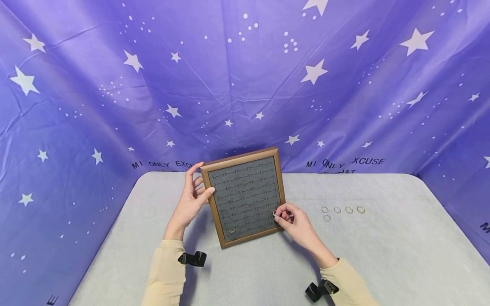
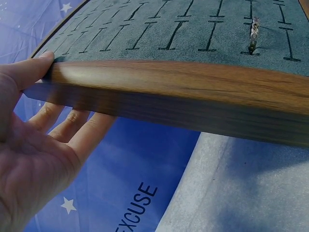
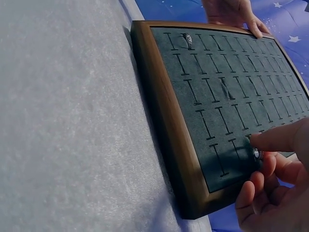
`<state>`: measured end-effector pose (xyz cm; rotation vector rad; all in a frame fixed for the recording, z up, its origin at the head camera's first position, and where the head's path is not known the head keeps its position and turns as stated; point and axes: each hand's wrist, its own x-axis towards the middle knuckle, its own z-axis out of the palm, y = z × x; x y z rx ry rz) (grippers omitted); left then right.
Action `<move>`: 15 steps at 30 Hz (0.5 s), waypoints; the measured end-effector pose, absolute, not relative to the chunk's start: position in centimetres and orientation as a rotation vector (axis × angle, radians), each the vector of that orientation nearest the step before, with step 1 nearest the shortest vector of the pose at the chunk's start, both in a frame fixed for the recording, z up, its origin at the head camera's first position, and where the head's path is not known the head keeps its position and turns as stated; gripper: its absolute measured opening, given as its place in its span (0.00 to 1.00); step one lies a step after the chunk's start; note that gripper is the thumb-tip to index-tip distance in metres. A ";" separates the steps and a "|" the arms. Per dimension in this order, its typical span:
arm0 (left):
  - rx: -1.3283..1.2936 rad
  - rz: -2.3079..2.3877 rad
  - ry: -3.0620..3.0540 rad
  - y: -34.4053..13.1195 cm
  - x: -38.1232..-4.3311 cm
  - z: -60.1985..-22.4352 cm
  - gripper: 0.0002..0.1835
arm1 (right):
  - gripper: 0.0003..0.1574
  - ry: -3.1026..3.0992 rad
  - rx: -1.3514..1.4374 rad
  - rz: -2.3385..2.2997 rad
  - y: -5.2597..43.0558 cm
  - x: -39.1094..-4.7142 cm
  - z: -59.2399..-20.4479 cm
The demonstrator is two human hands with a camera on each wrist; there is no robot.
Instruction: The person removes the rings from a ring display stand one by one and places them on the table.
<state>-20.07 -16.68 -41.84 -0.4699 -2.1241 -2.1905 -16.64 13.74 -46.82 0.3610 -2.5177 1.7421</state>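
A wooden-framed ring display tray (image 1: 216, 212) stands tilted up on the table, its dark padded insert (image 1: 245, 187) lined with rows of slits. My left hand (image 1: 187, 206) grips its left edge near the upper corner, thumb on the front and fingers behind, as the left wrist view shows. Between thumb and forefinger, my right hand (image 1: 297, 222) pinches a ring (image 3: 257, 153) against the insert near the lower right edge. How deep that ring sits in a slit is hidden by the fingers. Another ring (image 2: 254, 35) stands in a slit near the lower left corner.
To the right of the tray, several loose rings (image 1: 348, 210) lie on the grey cloth-covered table (image 1: 383, 255), most in a row. A purple star-printed curtain (image 1: 237, 85) hangs behind the table and along both sides.
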 end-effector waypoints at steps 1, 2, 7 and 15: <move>-0.468 -2.193 -2.123 -16.7 -20.1 -41.8 0.39 | 0.10 -2.519 0.357 1.756 13.7 -16.5 -46.7; -0.466 -2.192 -2.127 -16.7 -20.0 -41.9 0.39 | 0.09 -2.522 0.351 1.769 13.7 -16.3 -46.4; -0.477 -2.188 -2.122 -16.8 -20.1 -42.0 0.39 | 0.08 -2.525 0.354 1.785 13.5 -15.3 -44.5; -0.490 -2.189 -2.122 -16.8 -20.1 -42.0 0.40 | 0.08 -2.494 0.334 1.797 14.2 -15.8 -46.2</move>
